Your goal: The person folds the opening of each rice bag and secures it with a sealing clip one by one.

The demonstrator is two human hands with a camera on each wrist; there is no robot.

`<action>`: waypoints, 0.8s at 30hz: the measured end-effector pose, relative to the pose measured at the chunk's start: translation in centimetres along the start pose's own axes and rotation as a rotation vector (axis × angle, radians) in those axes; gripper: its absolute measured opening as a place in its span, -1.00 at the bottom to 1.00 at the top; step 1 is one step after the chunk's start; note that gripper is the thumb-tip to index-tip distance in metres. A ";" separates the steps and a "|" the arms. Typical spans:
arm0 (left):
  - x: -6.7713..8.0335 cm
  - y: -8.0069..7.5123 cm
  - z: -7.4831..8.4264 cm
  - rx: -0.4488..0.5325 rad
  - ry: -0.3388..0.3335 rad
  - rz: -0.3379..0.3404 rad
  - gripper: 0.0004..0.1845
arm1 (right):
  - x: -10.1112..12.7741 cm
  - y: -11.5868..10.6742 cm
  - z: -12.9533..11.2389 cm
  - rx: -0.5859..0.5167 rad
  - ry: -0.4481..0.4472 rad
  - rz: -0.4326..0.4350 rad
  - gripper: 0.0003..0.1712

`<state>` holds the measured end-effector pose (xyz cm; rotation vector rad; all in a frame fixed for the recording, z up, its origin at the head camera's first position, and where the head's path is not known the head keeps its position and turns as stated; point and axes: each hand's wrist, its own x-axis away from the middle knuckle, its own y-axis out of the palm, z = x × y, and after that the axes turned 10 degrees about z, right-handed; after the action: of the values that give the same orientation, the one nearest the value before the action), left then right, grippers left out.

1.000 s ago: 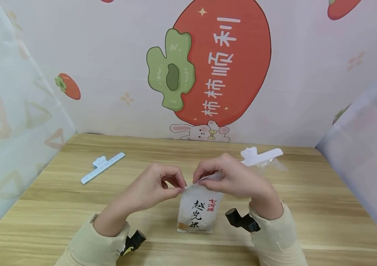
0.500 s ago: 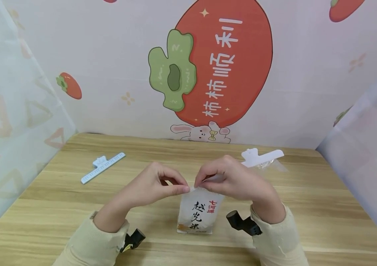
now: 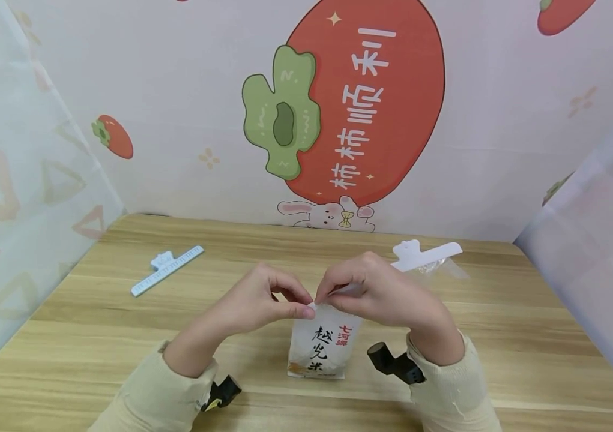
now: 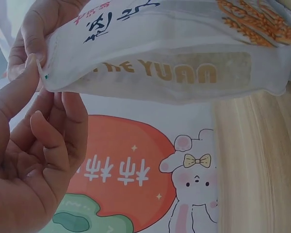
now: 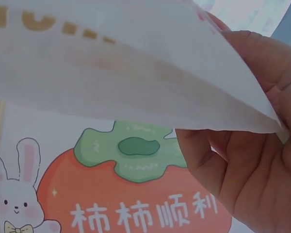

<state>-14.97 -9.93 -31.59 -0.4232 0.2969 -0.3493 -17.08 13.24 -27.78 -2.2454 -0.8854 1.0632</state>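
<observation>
A small white rice bag point(image 3: 321, 349) with black and red characters stands upright on the wooden table point(image 3: 95, 336), close to the front edge. My left hand point(image 3: 276, 303) pinches the bag's top left corner between thumb and curled forefinger. In the left wrist view the thumb tip meets that corner of the bag point(image 4: 165, 63). My right hand point(image 3: 379, 294) grips the folded top edge of the bag from the right. In the right wrist view the bag's point(image 5: 111, 73) edge lies across that hand's point(image 5: 242, 145) fingers.
A pale blue sealing clip point(image 3: 167, 271) lies on the table at the left. A white clip point(image 3: 426, 253) sits on a clear plastic bag point(image 3: 438, 268) at the back right. Printed fabric walls enclose the table on three sides.
My left hand has slid a little right along the bag's top, from the edge to its corner. The right hand and the bag have hardly moved.
</observation>
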 end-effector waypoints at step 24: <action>0.0 0.7 0.1 0.017 -0.006 0.015 -0.93 | 1.2 -1.9 -0.2 -0.008 0.022 -0.026 -0.81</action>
<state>-14.77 -9.32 -31.79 -0.4052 0.2907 -0.3357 -16.98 15.34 -26.96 -2.2414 -0.9089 1.0233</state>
